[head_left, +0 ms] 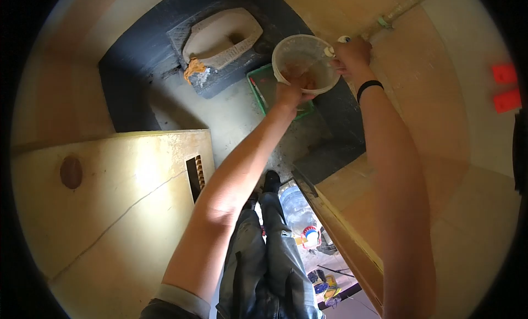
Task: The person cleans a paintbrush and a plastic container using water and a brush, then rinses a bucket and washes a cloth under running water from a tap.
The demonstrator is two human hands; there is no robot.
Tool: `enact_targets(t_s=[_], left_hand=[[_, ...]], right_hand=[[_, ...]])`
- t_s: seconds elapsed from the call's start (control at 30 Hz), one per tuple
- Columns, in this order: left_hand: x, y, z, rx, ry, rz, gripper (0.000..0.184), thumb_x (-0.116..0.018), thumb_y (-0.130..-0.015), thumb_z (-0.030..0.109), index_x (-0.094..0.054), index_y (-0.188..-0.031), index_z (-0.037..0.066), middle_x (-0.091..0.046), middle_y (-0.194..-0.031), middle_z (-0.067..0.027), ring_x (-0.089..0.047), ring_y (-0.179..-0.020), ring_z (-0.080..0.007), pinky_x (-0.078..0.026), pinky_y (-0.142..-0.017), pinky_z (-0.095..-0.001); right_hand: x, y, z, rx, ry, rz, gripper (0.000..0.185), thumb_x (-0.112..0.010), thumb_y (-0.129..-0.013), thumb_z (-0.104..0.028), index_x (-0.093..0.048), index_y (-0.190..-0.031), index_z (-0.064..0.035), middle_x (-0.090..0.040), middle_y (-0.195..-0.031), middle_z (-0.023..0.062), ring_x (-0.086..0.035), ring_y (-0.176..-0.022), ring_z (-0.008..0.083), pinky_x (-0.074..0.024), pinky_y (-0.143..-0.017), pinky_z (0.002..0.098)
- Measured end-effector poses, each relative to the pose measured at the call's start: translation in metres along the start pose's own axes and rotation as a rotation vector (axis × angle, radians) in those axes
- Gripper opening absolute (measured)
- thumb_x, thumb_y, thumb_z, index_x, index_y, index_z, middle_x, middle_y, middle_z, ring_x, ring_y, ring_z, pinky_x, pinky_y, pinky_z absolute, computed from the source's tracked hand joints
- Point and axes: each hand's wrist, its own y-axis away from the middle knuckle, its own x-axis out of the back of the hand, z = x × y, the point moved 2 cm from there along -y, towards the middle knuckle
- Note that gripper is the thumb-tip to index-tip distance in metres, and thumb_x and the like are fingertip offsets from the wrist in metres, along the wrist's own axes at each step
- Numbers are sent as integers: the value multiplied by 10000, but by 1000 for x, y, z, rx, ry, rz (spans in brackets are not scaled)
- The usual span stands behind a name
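Observation:
A round translucent white tub (302,52) is held up over a green-rimmed tray, tilted so that its inside shows. My left hand (292,93) is closed on the tub's near rim, with some fingers seen through or inside it. At the wall to the right, my right hand (352,54) has its fingers wrapped round a small white tap (331,51) beside the tub's right rim. The tub's bottom looks reddish-brown; whether it holds water cannot be made out.
A squat toilet (223,39) is set in a dark raised base, with an orange cloth (193,70) at its edge. The green tray (257,93) lies on the floor. A wooden door (110,198) stands left; a large water bottle (300,209) is behind my feet.

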Motion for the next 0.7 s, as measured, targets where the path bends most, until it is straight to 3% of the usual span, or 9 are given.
enact_targets(t_s=[0.1,0.4,0.43,0.53,0.57,0.6,0.63,0.67,0.7], left_hand=[[12,8,-3,-11,9,74,435,-616,-982,197,-474,-1330,-22,-644,-1170,-169,-715,-895,-256,-649,-635,-326],[81,73,14,-88,-230,-18,574,-615,-986,343,-411,-1420,27,-572,-1313,-155,-660,-1070,-260,-648,-664,-340],[85,86,20,-84,-253,-26,564,-581,-1011,323,-382,-1433,7,-536,-1347,-172,-628,-1138,-272,-654,-731,-348],[117,93,-1,40,-224,138,557,-589,-1004,274,-372,-1399,-53,-548,-1306,-232,-720,-874,-313,-665,-697,-383],[113,118,18,126,-287,126,528,-579,-1007,253,-389,-1393,-53,-574,-1276,-221,-719,-880,-308,-668,-682,-368],[130,124,7,56,-302,48,524,-580,-1007,249,-400,-1397,-50,-595,-1245,-217,-723,-849,-283,-664,-680,-348],[162,121,-21,-7,-255,28,509,-572,-1012,220,-394,-1403,-54,-608,-1220,-225,-727,-803,-263,-660,-671,-337],[173,138,-23,188,-259,157,460,-569,-1015,187,-424,-1406,-8,-592,-1263,-205,-717,-784,-244,-657,-612,-336],[178,161,-20,132,-260,137,482,-574,-1015,193,-405,-1399,-44,-615,-1208,-221,-708,-679,-226,-647,-583,-319]], right_hand=[[-26,-15,4,-94,-447,62,585,-603,-907,-160,-319,-1296,173,-657,-1018,223,-719,-721,242,-599,-582,343],[-45,62,55,-153,-876,41,543,-667,-926,-383,-509,-1229,39,-637,-1054,164,-692,-822,295,-584,-684,484],[-51,108,69,-155,-843,67,582,-675,-922,-398,-487,-1272,28,-631,-1060,169,-687,-794,274,-576,-648,439],[-69,244,120,-179,-733,54,632,-684,-917,-416,-465,-1353,-14,-631,-1011,186,-675,-667,226,-546,-543,338],[-75,285,162,-88,-514,50,564,-691,-929,-373,-482,-1309,-12,-671,-1025,130,-711,-824,261,-578,-596,397],[-74,335,193,216,-129,203,455,-714,-910,-314,-571,-1209,-2,-703,-1023,165,-720,-836,280,-569,-690,416],[-81,388,231,276,-40,263,463,-701,-901,-342,-568,-1231,-45,-708,-1004,214,-701,-869,411,-540,-786,485],[-77,441,267,91,-8,104,428,-729,-867,-308,-607,-1191,-57,-709,-1001,216,-677,-966,435,-542,-812,474],[-73,494,304,63,15,118,383,-750,-842,-291,-649,-1135,-66,-713,-990,223,-683,-960,428,-543,-830,467]])
